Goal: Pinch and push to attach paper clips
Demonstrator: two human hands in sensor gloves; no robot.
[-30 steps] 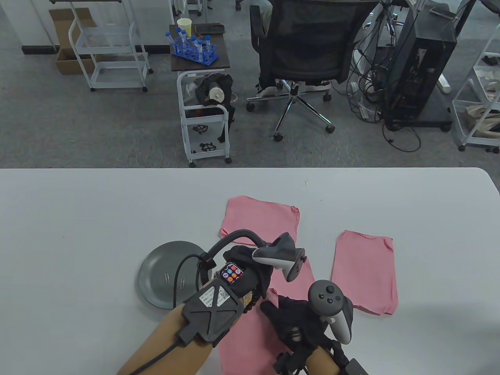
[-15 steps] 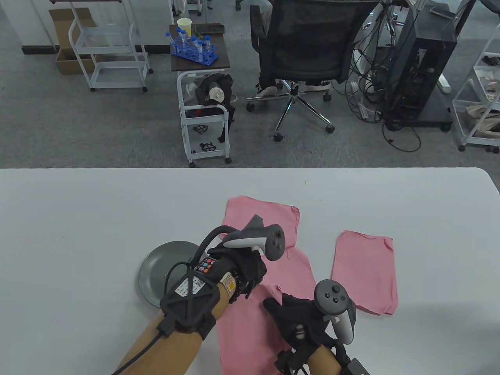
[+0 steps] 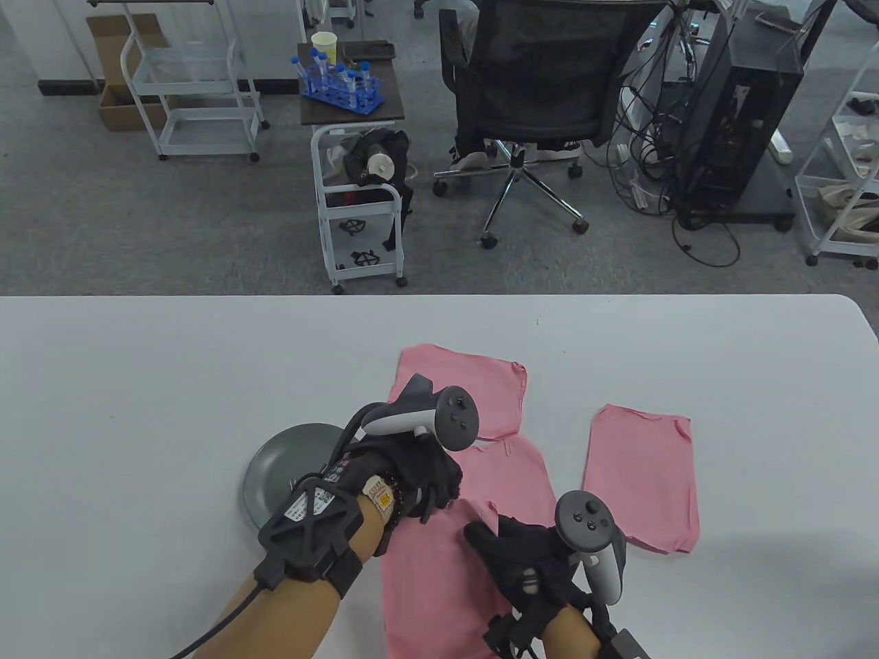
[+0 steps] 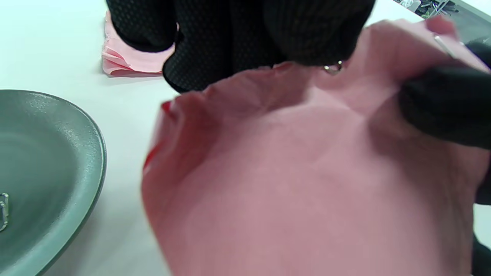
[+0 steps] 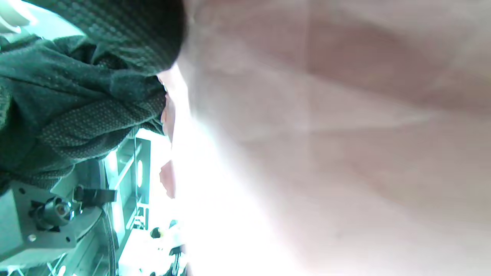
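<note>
A pink paper stack (image 3: 439,583) lies at the table's front centre, its far edge lifted. My left hand (image 3: 443,498) is at that edge. In the left wrist view its fingertips (image 4: 307,38) pinch a small metal paper clip (image 4: 333,68) against the paper's rim (image 4: 307,153). My right hand (image 3: 481,532) grips the same edge from the right, and its finger (image 4: 441,103) presses on the paper. The right wrist view shows mostly pink paper (image 5: 345,134) with my gloved fingers (image 5: 96,76) at the left.
A grey plate (image 3: 271,473) sits left of my left wrist, with a loose clip (image 4: 3,211) in it. Three more pink stacks lie beyond and to the right (image 3: 460,391) (image 3: 511,473) (image 3: 642,473). The table's far edge is well beyond them.
My left hand has moved left and toward me, from over the middle stack to the front stack's lifted edge, and its wrist has turned. My right hand has barely shifted.
</note>
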